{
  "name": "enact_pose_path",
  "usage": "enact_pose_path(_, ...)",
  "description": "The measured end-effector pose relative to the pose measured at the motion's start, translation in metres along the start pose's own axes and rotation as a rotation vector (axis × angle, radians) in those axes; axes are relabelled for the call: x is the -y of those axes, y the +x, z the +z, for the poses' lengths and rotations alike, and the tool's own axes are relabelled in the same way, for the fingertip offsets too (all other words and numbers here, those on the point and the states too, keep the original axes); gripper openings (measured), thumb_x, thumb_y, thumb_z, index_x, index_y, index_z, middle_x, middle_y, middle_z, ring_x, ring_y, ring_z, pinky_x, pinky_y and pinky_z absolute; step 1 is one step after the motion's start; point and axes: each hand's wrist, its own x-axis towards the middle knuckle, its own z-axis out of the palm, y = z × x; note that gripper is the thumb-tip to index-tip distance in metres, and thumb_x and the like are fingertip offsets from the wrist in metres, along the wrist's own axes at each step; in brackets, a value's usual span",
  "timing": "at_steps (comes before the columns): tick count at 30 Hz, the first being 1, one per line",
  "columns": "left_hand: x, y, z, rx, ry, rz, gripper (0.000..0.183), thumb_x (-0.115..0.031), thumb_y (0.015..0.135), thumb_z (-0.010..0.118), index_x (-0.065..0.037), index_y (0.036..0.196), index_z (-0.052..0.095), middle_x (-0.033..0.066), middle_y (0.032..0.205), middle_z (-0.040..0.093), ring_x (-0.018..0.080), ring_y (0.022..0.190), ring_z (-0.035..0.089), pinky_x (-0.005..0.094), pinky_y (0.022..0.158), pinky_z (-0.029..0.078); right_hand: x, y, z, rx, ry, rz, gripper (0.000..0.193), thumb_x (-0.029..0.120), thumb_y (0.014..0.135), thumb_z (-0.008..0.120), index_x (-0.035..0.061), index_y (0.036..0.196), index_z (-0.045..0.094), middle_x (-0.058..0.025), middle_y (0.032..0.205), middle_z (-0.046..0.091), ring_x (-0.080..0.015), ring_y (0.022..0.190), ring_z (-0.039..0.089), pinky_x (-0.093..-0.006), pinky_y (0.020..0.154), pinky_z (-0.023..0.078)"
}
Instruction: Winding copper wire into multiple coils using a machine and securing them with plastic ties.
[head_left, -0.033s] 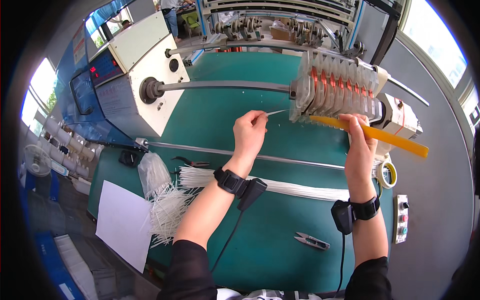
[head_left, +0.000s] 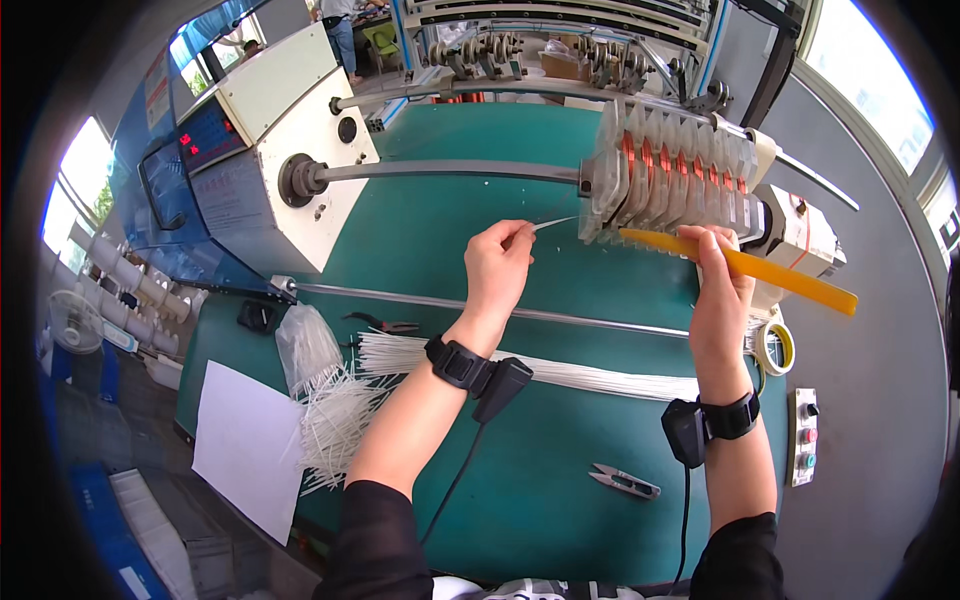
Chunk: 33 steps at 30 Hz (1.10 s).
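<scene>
My left hand [head_left: 497, 270] is closed in a pinch on a thin white strip [head_left: 556, 221], whose free end points at the left end of a winding former. That former [head_left: 688, 200] is a row of clear, ribbed plates with copper wire [head_left: 664, 158] between them, mounted on a metal shaft [head_left: 450, 171]. Wrapped round a flat yellow bar [head_left: 795, 283] is my right hand [head_left: 722, 295], just below the former. The bar's narrow left tip lies by the former's lower near edge; whether it touches, I cannot tell.
A white and blue winding machine [head_left: 290, 150] stands at left. Across the green table [head_left: 540, 465] run a metal rod [head_left: 400, 298] and a bundle of white strips [head_left: 600, 376]. Thread snips [head_left: 625, 482], pliers [head_left: 385, 325], white paper [head_left: 245, 440], a tape roll [head_left: 774, 348] and a button box [head_left: 802, 438] lie around.
</scene>
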Motion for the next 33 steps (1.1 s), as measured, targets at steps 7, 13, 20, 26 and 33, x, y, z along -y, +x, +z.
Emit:
enact_pose_path(7,0.005,0.018,0.007,0.048,0.060,0.072,0.016,-0.013,0.089,0.057,-0.001,0.092,0.067,0.0022,0.077,0.064,0.0059,0.060,0.054,0.0205,0.050,0.042,0.001,-0.003,-0.004,0.011,0.062,0.022,0.023,0.017,0.094,0.053,-0.0018,0.091,0.066,0.0000,0.098,0.047,-0.0102,0.093,0.050,-0.0242,0.089,0.036)
enact_pose_path(13,0.025,0.055,0.012,-0.038,0.239,0.177,0.017,-0.013,0.090,0.052,0.000,0.084,0.062,0.0025,0.071,0.059,0.0085,0.059,0.055,0.0223,0.050,0.041,0.003,-0.004,-0.003,0.010,0.031,-0.012,0.024,0.019,0.095,0.053,-0.0012,0.090,0.066,-0.0001,0.098,0.045,-0.0097,0.095,0.048,-0.0244,0.088,0.036)
enact_pose_path(20,-0.001,-0.001,0.001,-0.044,-0.108,0.083,0.013,-0.010,0.091,0.055,-0.001,0.087,0.064,0.0010,0.077,0.061,0.0045,0.060,0.053,0.0184,0.052,0.042,0.001,0.016,-0.002,0.020,0.013,-0.045,0.024,0.019,0.095,0.052,0.0014,0.091,0.067,0.0000,0.096,0.049,-0.0099,0.091,0.049,-0.0262,0.088,0.035)
enact_pose_path(26,-0.025,-0.006,0.009,0.021,-0.137,0.195,0.013,-0.011,0.091,0.058,-0.002,0.095,0.067,0.0015,0.080,0.064,0.0041,0.062,0.053,0.0185,0.054,0.043,0.015,0.052,-0.002,0.038,-0.051,-0.078,0.031,0.027,0.097,0.047,0.0033,0.100,0.067,-0.0036,0.096,0.064,-0.0117,0.095,0.054,-0.0283,0.084,0.039)
enact_pose_path(33,-0.018,0.031,0.000,-0.130,0.197,0.419,0.008,-0.004,0.087,0.058,0.002,0.086,0.063,0.0017,0.068,0.059,0.0047,0.060,0.052,0.0204,0.055,0.042,0.020,-0.033,-0.014,-0.177,-0.227,-0.225,0.014,0.003,0.090,0.056,0.0015,0.102,0.063,-0.0010,0.078,0.056,-0.0048,0.068,0.047,-0.0184,0.060,0.036)
